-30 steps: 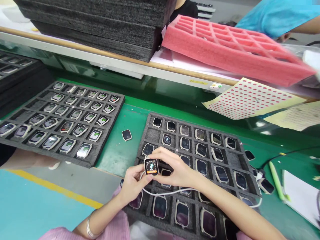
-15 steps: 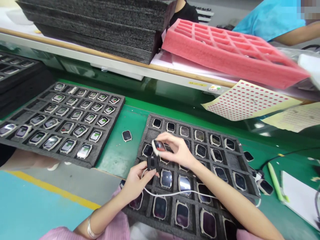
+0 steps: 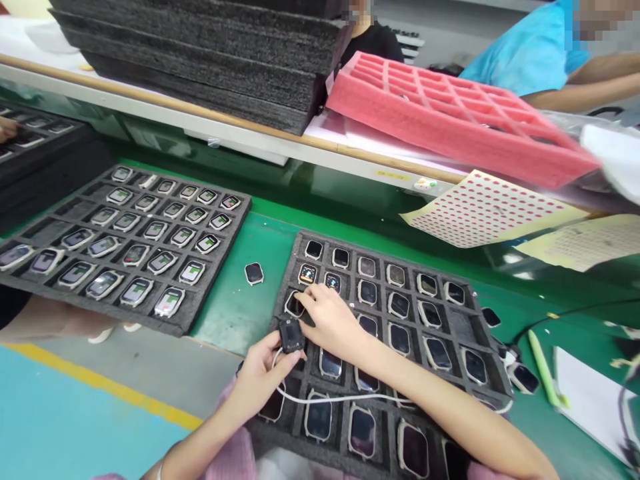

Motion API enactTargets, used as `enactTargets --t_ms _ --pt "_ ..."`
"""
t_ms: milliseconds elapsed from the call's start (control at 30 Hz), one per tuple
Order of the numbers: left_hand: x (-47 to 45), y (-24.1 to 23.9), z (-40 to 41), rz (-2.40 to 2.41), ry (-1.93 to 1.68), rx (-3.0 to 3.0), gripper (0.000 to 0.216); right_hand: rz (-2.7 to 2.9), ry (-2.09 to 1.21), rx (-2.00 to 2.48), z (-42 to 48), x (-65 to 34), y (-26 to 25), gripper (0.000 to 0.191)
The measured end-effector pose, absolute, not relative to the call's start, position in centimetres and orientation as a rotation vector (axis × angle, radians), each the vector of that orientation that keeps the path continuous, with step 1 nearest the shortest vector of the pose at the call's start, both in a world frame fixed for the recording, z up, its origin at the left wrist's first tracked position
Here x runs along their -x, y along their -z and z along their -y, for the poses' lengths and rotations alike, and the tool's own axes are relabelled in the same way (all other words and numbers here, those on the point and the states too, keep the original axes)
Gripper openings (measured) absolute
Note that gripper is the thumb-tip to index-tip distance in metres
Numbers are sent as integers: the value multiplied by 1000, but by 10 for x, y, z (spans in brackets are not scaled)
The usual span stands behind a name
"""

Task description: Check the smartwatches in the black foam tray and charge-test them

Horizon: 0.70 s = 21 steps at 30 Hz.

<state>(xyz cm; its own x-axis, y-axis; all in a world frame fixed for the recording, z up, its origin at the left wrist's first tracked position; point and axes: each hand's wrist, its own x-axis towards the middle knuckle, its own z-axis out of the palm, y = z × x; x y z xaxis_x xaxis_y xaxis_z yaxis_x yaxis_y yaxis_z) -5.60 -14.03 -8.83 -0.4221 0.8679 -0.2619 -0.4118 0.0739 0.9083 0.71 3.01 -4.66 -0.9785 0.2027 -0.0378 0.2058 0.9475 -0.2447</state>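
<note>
My left hand (image 3: 257,375) is closed on a small black charging dock (image 3: 291,335) with a white cable (image 3: 340,399) trailing right across the black foam tray (image 3: 463,325). My right hand (image 3: 327,323) reaches over the dock. Its fingertips are pinched on a dark watch body (image 3: 294,305) in a slot near the tray's left edge. One slot further back sits a watch with a lit screen (image 3: 307,274). Several more dark watch bodies fill the tray's other slots.
A second foam tray (image 3: 225,257) of lit watches lies to the left. A loose watch (image 3: 254,273) sits on the green belt between the trays. A pink foam tray (image 3: 450,113) and stacked black foam (image 3: 200,60) rest on the shelf behind. A dotted sticker sheet (image 3: 480,207), green pen (image 3: 543,367) and paper (image 3: 595,400) are right. A person in blue (image 3: 525,53) stands beyond.
My right hand lifted the lit watch off the dock, set it in a slot further back, then dropped onto the dark watch nearer me. My left hand kept the dock.
</note>
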Motion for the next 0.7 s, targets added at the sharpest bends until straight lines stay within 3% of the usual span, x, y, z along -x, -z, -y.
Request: enactTargets --t_ms 333,533,633,700 --pt "59 81 138 -1222 -1572 -501 25 -3100 450 -238 -32 5 49 20" --pt "61 81 133 -1202 -1557 -460 27 -3145 824 -159 -50 -10 28 45" --pt "60 84 131 -1194 -1577 -495 31 -3070 1089 60 -42 -25 11 43" --pt "58 87 131 -1235 -1589 -550 31 -3045 1017 141 -32 -32 6 41"
